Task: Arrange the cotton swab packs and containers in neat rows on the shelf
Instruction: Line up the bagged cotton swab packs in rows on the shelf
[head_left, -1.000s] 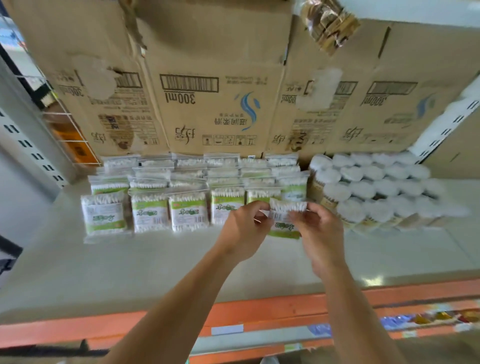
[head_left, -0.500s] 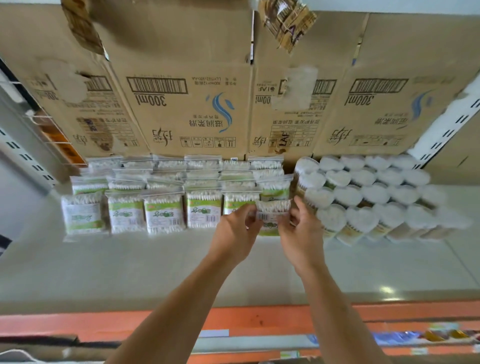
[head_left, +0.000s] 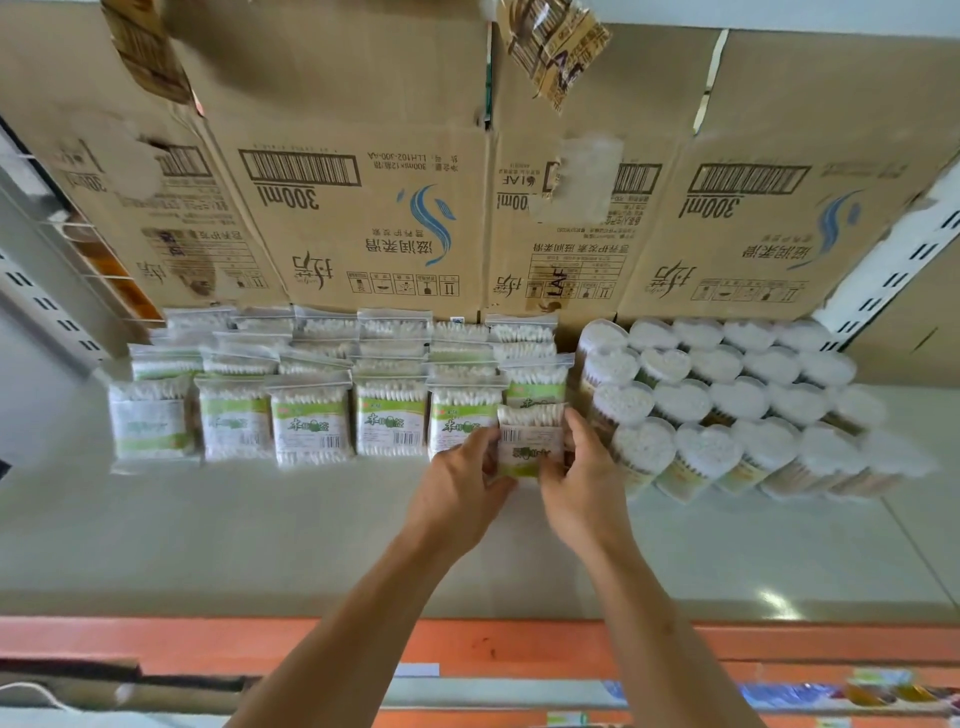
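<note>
Nearest me runs the orange front edge (head_left: 467, 644) of the shelf (head_left: 260, 530), and two bare forearms reach over it across the pale surface; the left hand (head_left: 457, 483) and right hand (head_left: 587, 483) meet at a single pack (head_left: 530, 441) of cotton swabs, the fingers (head_left: 576, 426) of each curled in to pinch its side edges, so both hands have hold of the same pack and nothing else; whether its bottom edge touches the shelf I cannot tell, the hands hide it. The pack stands at the right end of the front row of packs (head_left: 311, 421), just beside the last one there and close against the round tubs (head_left: 727, 395) on its other side; its barcode sits high and its green band low, unlike most of its neighbours, so it looks turned the other way. To do this well, I'd say: set it down upright in that gap, face matching the row, front edge level with the others, then ease the fingers off sideways without nudging the tubs, which lean and look easy to topple; further back more packs stand in ranks, some crooked; behind everything rise upside-down cardboard cartons (head_left: 363, 208).
</note>
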